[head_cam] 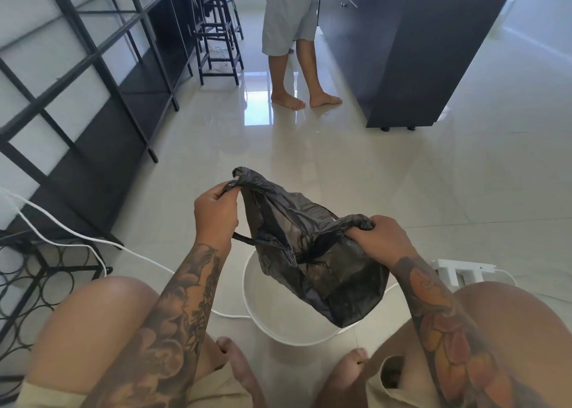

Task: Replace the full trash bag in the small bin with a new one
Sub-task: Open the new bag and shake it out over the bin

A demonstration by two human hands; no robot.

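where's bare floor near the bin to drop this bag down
Open tile lies beyond the black bag, between the black shelving and the dark cabinet. Crowded: white cable left of the white bin, power strip on its right.

Both forearms are bare and heavily tattooed: the left forearm (176, 299) carries dense monochrome floral and scrollwork designs, while the right forearm (445, 321) shows coloured flowers in orange and red. The person wears beige shorts (393, 386), with bare knees and bare feet (238, 367). No sleeves, rings or watch show.
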